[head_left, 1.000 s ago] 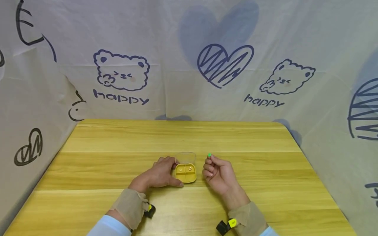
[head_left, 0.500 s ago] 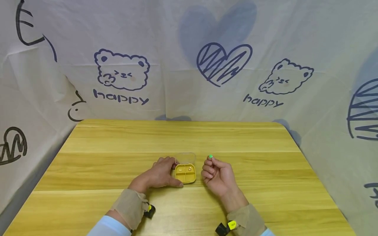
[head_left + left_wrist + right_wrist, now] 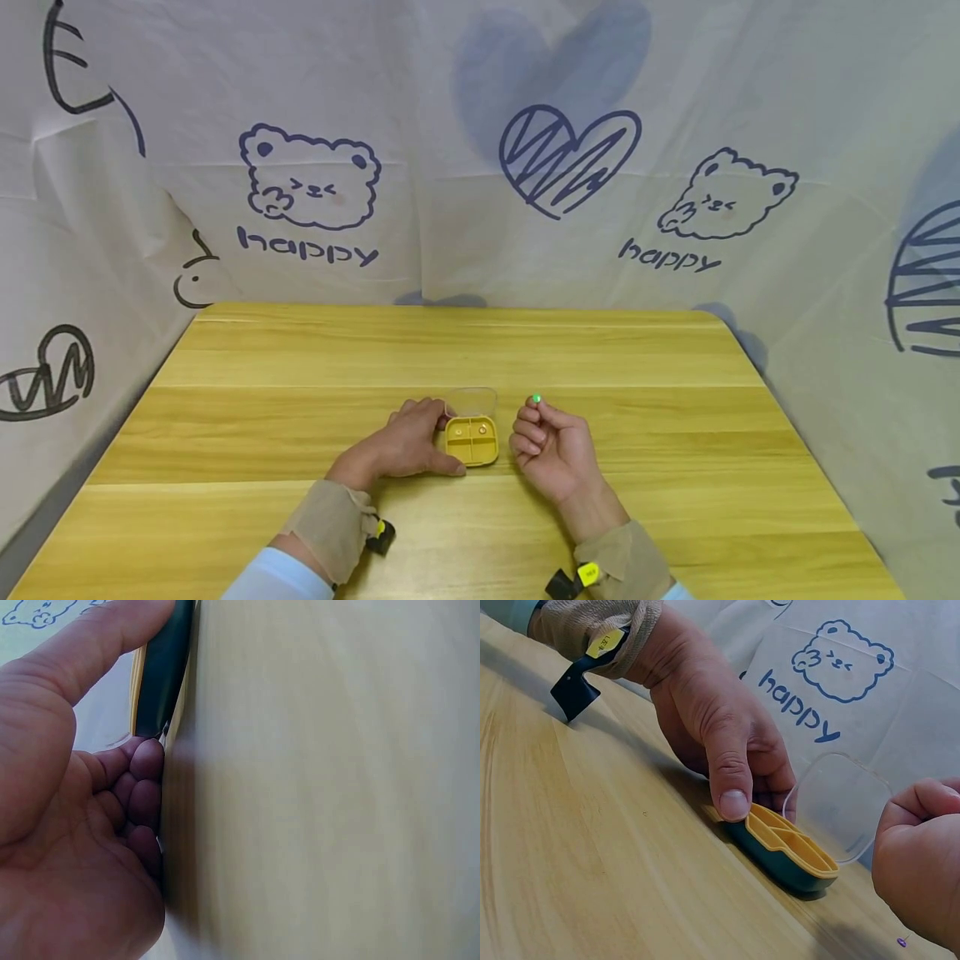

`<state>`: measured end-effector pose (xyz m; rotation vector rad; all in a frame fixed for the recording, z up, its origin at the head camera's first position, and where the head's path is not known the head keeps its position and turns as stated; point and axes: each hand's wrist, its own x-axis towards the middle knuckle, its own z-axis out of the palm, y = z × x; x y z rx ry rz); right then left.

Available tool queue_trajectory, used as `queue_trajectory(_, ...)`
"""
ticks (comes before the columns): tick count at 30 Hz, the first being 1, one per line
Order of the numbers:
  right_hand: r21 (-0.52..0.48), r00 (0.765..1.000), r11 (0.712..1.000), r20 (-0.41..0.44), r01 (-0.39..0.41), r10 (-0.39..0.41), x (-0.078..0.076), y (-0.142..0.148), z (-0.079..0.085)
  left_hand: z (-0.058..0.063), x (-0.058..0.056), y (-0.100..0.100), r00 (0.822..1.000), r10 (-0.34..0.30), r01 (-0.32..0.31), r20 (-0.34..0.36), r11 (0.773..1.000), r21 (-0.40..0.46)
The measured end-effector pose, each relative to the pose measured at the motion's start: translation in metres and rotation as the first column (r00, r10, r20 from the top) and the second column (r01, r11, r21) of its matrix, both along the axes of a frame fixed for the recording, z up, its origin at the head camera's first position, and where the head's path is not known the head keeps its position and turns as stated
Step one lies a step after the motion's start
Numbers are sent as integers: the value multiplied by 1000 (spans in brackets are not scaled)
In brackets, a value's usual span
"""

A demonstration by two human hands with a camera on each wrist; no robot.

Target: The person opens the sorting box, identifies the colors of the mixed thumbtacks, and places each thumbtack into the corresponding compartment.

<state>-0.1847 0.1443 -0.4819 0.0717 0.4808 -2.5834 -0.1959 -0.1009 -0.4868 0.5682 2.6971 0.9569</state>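
Note:
A small pill box (image 3: 471, 454), yellow inside and dark green outside, lies on the table with its clear lid (image 3: 472, 402) raised at the far side. Four-part dividers split it; a tiny item sits in each far compartment, too small to identify. My left hand (image 3: 408, 440) grips the box's left side, thumb at the near edge and fingers behind. To the right of the box, my right hand (image 3: 558, 450) pinches a tiny bright green round piece (image 3: 536, 398) between thumb and index finger, the other fingers curled. The right wrist view shows the green outer wall (image 3: 780, 866).
A wooden table (image 3: 315, 350) spreads around both hands. Behind it hangs a pale cloth (image 3: 442, 208) with bear and heart drawings. In the right wrist view, a tiny purple thing (image 3: 901, 942) shows below the right hand. Each wrist carries a black camera (image 3: 381, 537).
My right hand has shifted very slightly toward me, and the green piece has moved a little right and nearer. The left hand and the pill box have stayed put.

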Motion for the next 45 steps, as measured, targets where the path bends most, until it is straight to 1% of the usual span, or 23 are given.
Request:
queue_trajectory(8,11,1000,1000,-12,-6,6,1,0,3,1,0,0,1000,0,0,9,1000,6)
queue_trajectory(13,60,1000,998,-21,2,-1,0,-1,5,2,0,-1,1000,0,0,16,1000,9)
queue_trajectory(16,137,999,990,-42,21,-15,-1,-3,6,2,-1,-1,1000,3,-3,19,1000,7)
queue_trajectory(18,212,996,976,-80,44,-28,-1,-5,6,1,-1,-1,1000,5,-5,19,1000,3)
queue_trajectory(19,257,994,965,-106,61,-34,-1,-6,6,1,-1,-1,1000,6,-6,18,1000,0)
queue_trajectory(21,357,985,928,-167,103,-45,-1,-8,6,0,-1,-1,1000,4,-4,14,1000,-4)
queue_trajectory(24,503,969,849,-246,160,-37,0,-12,6,-1,-1,-1,1000,1,-1,6,1000,-9)
queue_trajectory(28,673,950,707,-313,218,5,0,-17,7,-2,-1,-1,1000,2,-2,6,1000,-3)
queue_trajectory(29,713,945,663,-325,228,24,-1,-18,7,-2,-1,-1,1000,3,-3,6,1000,-2)
queue_trajectory(31,787,933,564,-352,249,80,-2,-22,8,-2,-1,-2,1000,4,-4,8,1000,-2)
queue_trajectory(33,844,913,466,-375,265,160,-3,-25,10,-2,-1,-2,1000,5,-5,12,1000,-3)
queue_trajectory(34,866,897,418,-387,275,211,-2,-27,14,-2,-1,-2,1000,4,-4,14,1000,-3)
queue_trajectory(36,890,849,322,-422,322,317,-2,-31,15,-1,-1,-2,1000,3,-3,18,1000,-3)
queue_trajectory(37,895,820,272,-437,354,370,-2,-32,16,-1,-1,-3,1000,2,-2,20,1000,-1)
queue_trajectory(39,883,746,167,-461,438,480,-2,-35,18,0,-2,-3,1000,-2,2,21,1000,0)
queue_trajectory(42,822,635,32,-463,568,619,-3,-38,18,2,-2,-3,1000,-8,8,24,1000,1)
queue_trajectory(43,795,599,-1,-456,606,659,-3,-40,19,2,-2,-3,1000,-10,10,25,1000,0)
queue_trajectory(44,771,566,-23,-446,636,694,-3,-41,19,3,-2,-3,1000,-12,12,25,1000,-1)
queue_trajectory(45,754,540,-40,-431,656,723,-3,-43,20,4,-1,-3,1000,-14,14,28,1000,-2)
